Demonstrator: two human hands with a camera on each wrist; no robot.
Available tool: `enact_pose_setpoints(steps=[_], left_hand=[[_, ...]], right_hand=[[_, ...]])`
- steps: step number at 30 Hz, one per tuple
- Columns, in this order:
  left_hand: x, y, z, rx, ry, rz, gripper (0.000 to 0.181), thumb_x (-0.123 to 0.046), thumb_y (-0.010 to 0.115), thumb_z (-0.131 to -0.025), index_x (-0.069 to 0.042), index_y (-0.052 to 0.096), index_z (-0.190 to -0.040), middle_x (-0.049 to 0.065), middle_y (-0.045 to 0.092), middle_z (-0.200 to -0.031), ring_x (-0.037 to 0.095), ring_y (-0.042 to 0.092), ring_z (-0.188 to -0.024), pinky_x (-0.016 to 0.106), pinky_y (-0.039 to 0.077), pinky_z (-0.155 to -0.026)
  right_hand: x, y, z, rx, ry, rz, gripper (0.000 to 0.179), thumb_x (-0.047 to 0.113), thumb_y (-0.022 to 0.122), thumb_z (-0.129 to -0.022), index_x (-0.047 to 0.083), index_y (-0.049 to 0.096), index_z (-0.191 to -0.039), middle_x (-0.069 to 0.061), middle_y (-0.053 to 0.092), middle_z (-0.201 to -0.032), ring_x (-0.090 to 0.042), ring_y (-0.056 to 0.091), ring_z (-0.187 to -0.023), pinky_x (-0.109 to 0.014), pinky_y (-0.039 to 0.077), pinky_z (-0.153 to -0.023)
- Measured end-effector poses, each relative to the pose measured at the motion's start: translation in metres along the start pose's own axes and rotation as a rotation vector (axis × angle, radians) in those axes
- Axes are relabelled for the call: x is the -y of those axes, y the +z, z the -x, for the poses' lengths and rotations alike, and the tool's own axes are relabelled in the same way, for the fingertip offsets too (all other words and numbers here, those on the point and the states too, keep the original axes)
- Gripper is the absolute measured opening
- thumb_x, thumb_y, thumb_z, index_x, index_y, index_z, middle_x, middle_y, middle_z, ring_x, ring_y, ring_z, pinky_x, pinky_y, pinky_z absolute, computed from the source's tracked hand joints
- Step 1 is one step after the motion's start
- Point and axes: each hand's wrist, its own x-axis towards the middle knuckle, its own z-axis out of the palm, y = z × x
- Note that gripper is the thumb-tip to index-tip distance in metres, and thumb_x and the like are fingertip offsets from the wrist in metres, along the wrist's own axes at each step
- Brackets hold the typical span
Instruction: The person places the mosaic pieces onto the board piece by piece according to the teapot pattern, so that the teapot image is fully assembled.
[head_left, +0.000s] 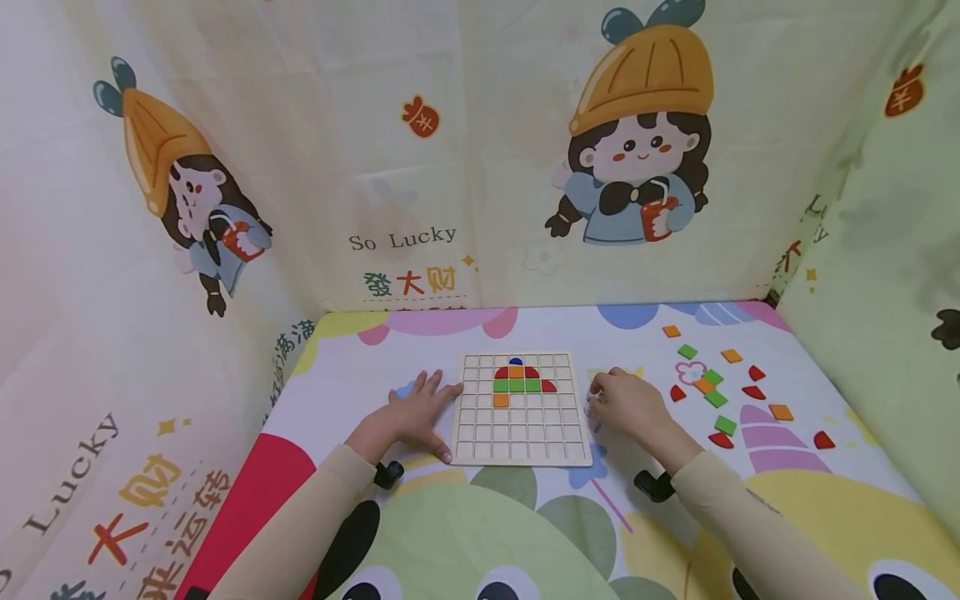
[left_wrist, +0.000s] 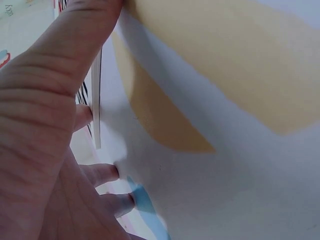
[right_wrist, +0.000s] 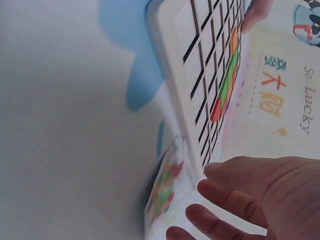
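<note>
A wooden grid board lies on the table, bearing a blue half-round piece, red quarter-round pieces, green squares and orange squares. My left hand is spread at the board's left edge, thumb and a fingertip against it; the left wrist view shows mainly its thumb. Beside the right edge, my right hand pinches a small card printed with a coloured block pattern. The card stands tilted and blurred in the right wrist view, and the hand mostly hides it in the head view.
Loose orange squares, green squares and red quarter-rounds are scattered over the table's right side. Printed cloth walls enclose the back and both sides. A cartoon-patterned cloth covers the table.
</note>
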Motion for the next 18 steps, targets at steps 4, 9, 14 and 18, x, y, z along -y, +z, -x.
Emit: enact_pose_setpoints(steps=[4, 9, 14, 18], left_hand=[[0.0, 0.0, 0.0, 0.0, 0.006, 0.012, 0.127, -0.069, 0.09, -0.061, -0.034, 0.024, -0.164, 0.017, 0.005, -0.174, 0.047, 0.003, -0.159, 0.089, 0.02, -0.103], [-0.001, 0.001, 0.001, -0.002, 0.005, 0.015, 0.127, -0.069, 0.09, -0.061, -0.034, 0.024, -0.164, 0.017, 0.005, -0.174, 0.047, 0.002, -0.159, 0.089, 0.019, -0.104], [-0.002, 0.001, 0.0, -0.005, 0.006, 0.02, 0.127, -0.068, 0.09, -0.061, -0.034, 0.025, -0.164, 0.017, 0.005, -0.174, 0.048, 0.003, -0.159, 0.089, 0.019, -0.104], [-0.001, 0.0, -0.001, -0.008, 0.001, 0.008, 0.127, -0.068, 0.09, -0.061, -0.033, 0.025, -0.164, 0.018, 0.005, -0.174, 0.048, 0.003, -0.159, 0.089, 0.019, -0.104]], right_hand=[[-0.012, -0.007, 0.009, -0.001, 0.008, -0.001, 0.019, 0.018, 0.071, -0.09, 0.005, 0.072, -0.104, -0.012, 0.066, -0.098, -0.023, 0.058, -0.074, -0.04, 0.05, -0.061], [-0.029, -0.015, 0.021, 0.018, 0.038, 0.022, 0.023, 0.018, 0.07, -0.091, 0.004, 0.072, -0.109, -0.017, 0.066, -0.102, -0.025, 0.059, -0.075, -0.041, 0.05, -0.06], [-0.049, -0.026, 0.034, 0.062, 0.092, 0.035, 0.03, 0.016, 0.073, -0.09, 0.001, 0.07, -0.116, -0.022, 0.064, -0.106, -0.028, 0.059, -0.077, -0.04, 0.051, -0.059], [-0.067, -0.033, 0.042, 0.074, 0.129, 0.036, 0.035, 0.014, 0.073, -0.088, -0.001, 0.067, -0.119, -0.024, 0.063, -0.107, -0.031, 0.059, -0.081, -0.043, 0.053, -0.06]])
